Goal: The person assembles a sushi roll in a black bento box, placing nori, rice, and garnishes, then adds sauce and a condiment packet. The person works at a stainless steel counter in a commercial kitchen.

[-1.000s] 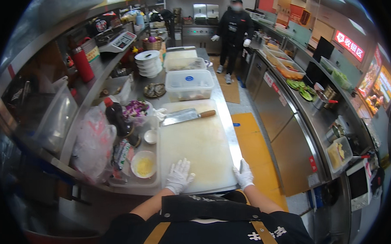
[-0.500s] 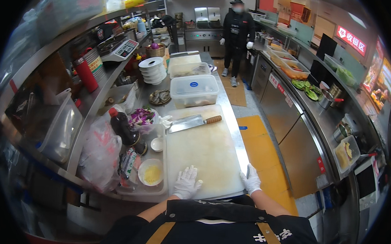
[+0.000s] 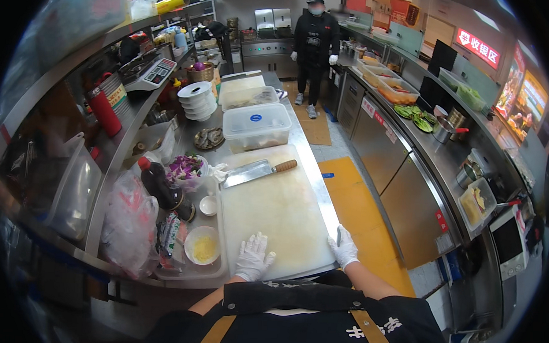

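Observation:
My left hand [image 3: 254, 257], in a white glove, lies flat on the near left part of a white cutting board [image 3: 279, 214], fingers spread. At the near right corner, my gloved right hand [image 3: 343, 247] rests against the counter's edge beside the board, its fingers apart; some are partly hidden. Neither hand holds anything. A cleaver [image 3: 253, 172] with a wooden handle lies across the far part of the board, well away from both hands. Left of my left hand, a white bowl [image 3: 202, 246] of chopped yellowish bits stands in a clear tray [image 3: 220, 268].
Left of the board are a small white dish [image 3: 208, 205], a dark bottle [image 3: 163, 188], purple flowers [image 3: 185, 169] and a plastic bag [image 3: 128, 223]. Beyond it sit a lidded clear box [image 3: 257, 125] and a plate of shrimp [image 3: 209, 138]. A masked person [image 3: 315, 50] stands in the aisle.
The whole scene has shifted slightly left in view. My right hand has moved slightly along the counter's edge; my left stays on the board. The person in the aisle now faces more this way.

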Motion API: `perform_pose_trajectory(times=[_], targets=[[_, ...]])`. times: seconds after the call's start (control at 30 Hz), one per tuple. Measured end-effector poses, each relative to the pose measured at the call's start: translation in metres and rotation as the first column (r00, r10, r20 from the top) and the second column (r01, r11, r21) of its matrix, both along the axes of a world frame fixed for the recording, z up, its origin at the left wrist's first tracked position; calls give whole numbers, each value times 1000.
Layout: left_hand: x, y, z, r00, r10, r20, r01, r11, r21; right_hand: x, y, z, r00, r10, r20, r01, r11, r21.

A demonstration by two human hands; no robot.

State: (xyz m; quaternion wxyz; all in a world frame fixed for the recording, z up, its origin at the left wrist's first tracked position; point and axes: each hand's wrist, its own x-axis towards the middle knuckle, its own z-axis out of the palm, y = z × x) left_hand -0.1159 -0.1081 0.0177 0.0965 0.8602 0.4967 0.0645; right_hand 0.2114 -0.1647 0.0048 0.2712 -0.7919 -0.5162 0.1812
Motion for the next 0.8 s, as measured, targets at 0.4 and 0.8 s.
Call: perform_pose_trajectory(times=[0.4,0.8], targets=[[-1,0,-3,1000,-9,27,8,1000,10,2,2,-7,1000,-2,12,2,1000,21],[0,4,-7,998,-40,48,40,999,16,1,-1,-4,999,-20,35,21,999,-42]])
